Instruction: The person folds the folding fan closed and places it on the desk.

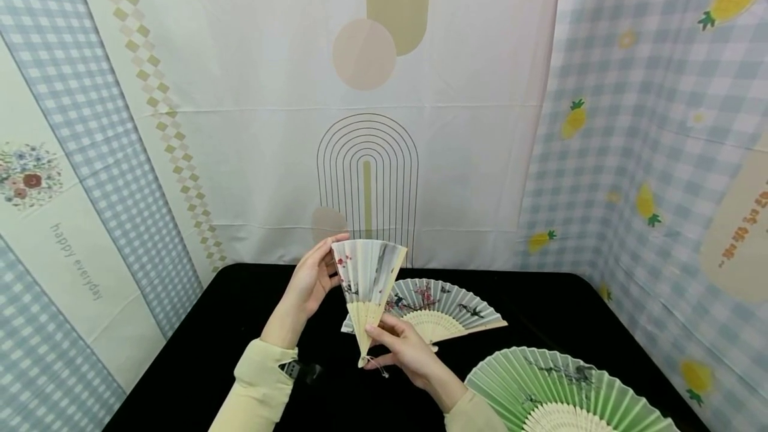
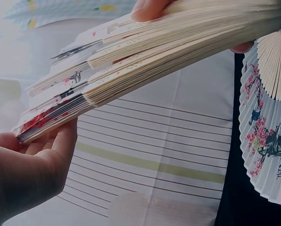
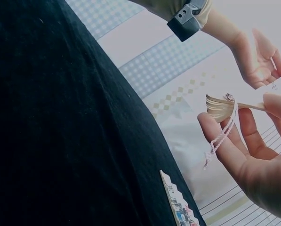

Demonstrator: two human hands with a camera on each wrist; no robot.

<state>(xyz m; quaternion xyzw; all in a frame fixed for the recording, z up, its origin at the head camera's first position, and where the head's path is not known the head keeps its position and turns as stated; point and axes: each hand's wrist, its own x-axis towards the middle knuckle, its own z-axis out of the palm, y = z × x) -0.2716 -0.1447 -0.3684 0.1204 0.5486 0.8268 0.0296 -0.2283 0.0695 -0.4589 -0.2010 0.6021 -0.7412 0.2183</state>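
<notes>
A partly spread white folding fan with bamboo ribs and red blossoms is held up above the black table. My left hand pinches its upper left corner, where the left wrist view shows the thumb and fingers on the outer fold. With thumb and fingers, my right hand grips the ribs near the pivot end. From that end dangles a thin pale cord. Behind the right hand, a second white fan with pink blossoms and birds lies spread on the table.
A green folding fan lies spread at the front right, near the right sleeve. Black cloth covers the table. A printed white curtain hangs behind it, with blue checked cloth on the right.
</notes>
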